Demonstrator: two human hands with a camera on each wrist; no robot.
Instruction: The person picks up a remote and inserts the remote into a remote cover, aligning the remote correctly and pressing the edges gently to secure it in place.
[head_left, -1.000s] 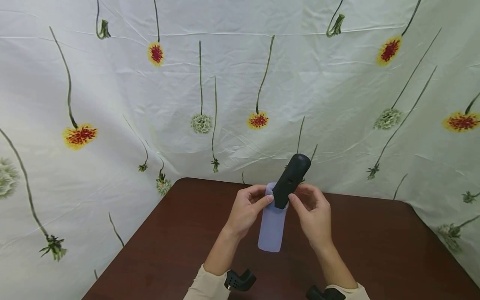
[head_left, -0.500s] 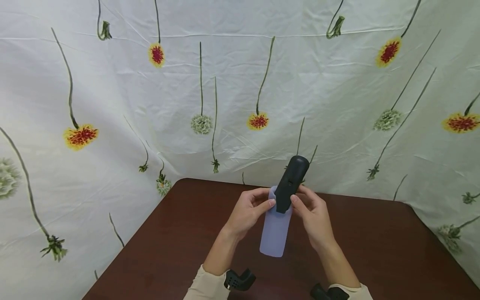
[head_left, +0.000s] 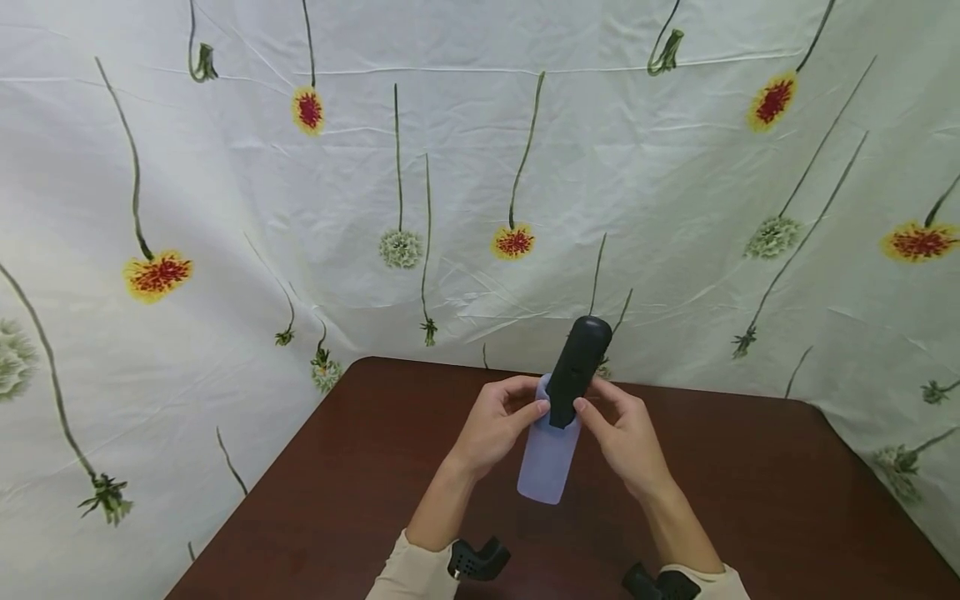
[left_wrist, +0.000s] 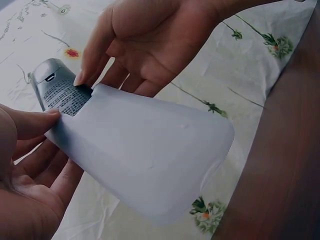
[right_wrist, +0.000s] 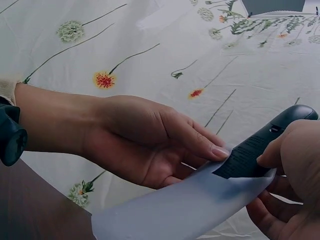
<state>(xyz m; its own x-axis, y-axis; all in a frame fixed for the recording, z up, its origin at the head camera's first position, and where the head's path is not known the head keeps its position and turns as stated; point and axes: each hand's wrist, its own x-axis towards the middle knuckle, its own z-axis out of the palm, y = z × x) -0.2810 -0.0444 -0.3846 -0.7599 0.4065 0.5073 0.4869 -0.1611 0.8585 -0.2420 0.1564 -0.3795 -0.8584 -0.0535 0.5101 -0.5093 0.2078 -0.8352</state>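
A black remote control (head_left: 576, 362) with a rounded end sits partway in a translucent pale-lilac soft sleeve (head_left: 550, 465), its upper part sticking out at a tilt. Printed text and a small slot mark the bared face of the remote in the left wrist view (left_wrist: 65, 95). My left hand (head_left: 483, 427) pinches the sleeve's mouth from the left, thumb in front at the rim and fingers behind. On the other side my right hand (head_left: 628, 433) pinches the opposite edge, thumb tip against the remote and rim. Both hands hold the pair above the table.
A dark reddish-brown table (head_left: 360, 483) lies below the hands. Behind it hangs a white cloth (head_left: 465, 200) printed with flowers. Each wrist wears a black camera mount, such as the left one (head_left: 480, 560).
The remote's rounded end has shifted slightly down and left. The right thumb has moved a little lower along the rim. Both hands keep their grip.
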